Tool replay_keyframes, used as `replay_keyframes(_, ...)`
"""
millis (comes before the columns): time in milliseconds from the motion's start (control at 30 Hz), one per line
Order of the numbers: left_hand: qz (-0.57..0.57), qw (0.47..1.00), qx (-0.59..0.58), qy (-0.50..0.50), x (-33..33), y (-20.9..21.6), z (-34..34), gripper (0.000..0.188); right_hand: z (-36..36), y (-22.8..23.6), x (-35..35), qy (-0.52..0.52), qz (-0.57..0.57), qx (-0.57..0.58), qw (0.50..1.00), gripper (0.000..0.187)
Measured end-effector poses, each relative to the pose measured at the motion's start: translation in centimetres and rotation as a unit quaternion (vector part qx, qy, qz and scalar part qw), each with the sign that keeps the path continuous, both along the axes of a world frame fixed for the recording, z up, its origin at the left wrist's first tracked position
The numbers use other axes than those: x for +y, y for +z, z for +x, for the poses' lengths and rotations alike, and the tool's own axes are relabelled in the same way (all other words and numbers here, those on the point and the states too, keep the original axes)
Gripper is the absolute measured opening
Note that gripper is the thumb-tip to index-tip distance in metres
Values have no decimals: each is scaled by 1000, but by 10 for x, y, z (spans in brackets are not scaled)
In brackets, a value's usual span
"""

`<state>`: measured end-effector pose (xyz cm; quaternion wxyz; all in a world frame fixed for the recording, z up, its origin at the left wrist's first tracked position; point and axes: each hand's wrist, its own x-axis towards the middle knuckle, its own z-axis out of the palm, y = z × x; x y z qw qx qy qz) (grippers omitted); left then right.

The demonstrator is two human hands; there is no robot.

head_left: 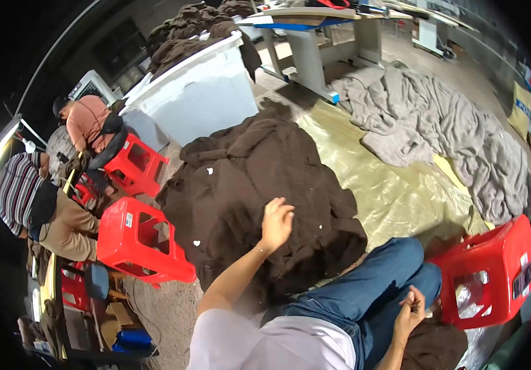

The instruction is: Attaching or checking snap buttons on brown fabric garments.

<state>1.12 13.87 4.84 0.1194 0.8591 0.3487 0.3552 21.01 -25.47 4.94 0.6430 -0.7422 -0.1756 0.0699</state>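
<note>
A large heap of dark brown fabric (240,191) lies on the floor in front of me, with a few small white scraps on it. My left hand (277,224) is over the middle of this heap, its fingers loosely bent and apart, with nothing seen in them. Whether it touches the cloth I cannot tell. Beside my jeans-clad knee, my right hand (410,311) has thumb and fingers drawn together. Anything between those fingertips is too small to make out. More brown cloth (435,346) lies below the right hand.
Red plastic stools stand to the left (139,240) and right (487,277). Behind the heap is a white bin (207,83) piled with brown fabric. Grey fabric (432,117) lies on yellowish plastic sheeting (370,185). Two people, one in an orange top (89,123), one in stripes (18,191), sit at left.
</note>
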Motion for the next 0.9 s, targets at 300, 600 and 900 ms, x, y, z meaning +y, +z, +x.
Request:
replay_keyframes(300, 100, 979, -28, 175, 161, 0, -18, 22, -25, -4, 30, 32, -95, -50, 994, 12)
replay_keyframes(600, -120, 957, 147, 219, 262, 60, 52, 64, -25, 9, 22, 41, -234, -65, 969, 23)
replay_keyframes(900, 36, 999, 5, 31, 187, 26, -3, 18, -27, 17, 37, 47, -199, 12, 979, 24)
